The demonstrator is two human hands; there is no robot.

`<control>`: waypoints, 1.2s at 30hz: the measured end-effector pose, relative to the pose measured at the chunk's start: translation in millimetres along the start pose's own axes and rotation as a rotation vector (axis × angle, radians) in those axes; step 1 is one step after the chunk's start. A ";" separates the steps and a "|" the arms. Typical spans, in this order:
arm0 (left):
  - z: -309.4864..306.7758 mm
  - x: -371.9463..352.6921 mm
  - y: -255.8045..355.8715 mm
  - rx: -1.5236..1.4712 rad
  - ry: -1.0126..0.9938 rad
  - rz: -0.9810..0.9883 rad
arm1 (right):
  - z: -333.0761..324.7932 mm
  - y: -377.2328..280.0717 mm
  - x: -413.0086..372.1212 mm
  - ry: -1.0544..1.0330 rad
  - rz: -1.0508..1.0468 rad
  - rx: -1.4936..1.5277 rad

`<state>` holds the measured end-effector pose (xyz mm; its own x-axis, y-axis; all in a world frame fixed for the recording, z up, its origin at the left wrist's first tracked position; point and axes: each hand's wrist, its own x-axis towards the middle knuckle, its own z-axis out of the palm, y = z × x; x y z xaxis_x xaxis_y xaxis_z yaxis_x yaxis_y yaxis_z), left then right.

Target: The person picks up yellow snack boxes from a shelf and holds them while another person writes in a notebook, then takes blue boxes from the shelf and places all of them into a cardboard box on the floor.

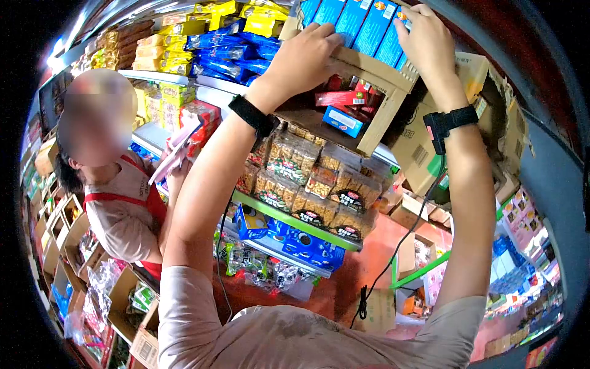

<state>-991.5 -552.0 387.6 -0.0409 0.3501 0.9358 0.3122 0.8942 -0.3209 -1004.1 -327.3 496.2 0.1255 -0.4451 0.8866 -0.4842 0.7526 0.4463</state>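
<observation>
At the top of the view a cardboard tray (373, 66) holds a row of upright blue boxes (355, 24) with orange marks on their ends. My left hand (307, 58) is curled over the left front of the tray, its fingertips against the blue boxes. At the tray's right end, my right hand (427, 40) has its bent fingers on the last blue box; part of the grip is hidden behind the hand. Below, an open-fronted cardboard box (375, 126) contains red packs (341, 98) and one blue pack (343, 121). Both wrists wear black straps.
Bagged snacks (295, 166) fill the shelf (295, 222) below. Blue and yellow packets (224, 52) are stacked at upper left. A person in a red apron (123, 206) stands close on my left. A large open carton (424, 147) is on my right, and a black cable (405, 246) hangs down.
</observation>
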 end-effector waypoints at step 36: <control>29.0 126.5 -30.4 -0.197 0.306 0.324 | -15.5 14.9 -11.1 -0.011 0.052 -0.175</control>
<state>-1033.7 -526.8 511.6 0.3593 0.4772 0.8020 0.4376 0.6729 -0.5964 -999.4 -303.6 494.9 0.0942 -0.4078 0.9082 -0.3319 0.8472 0.4148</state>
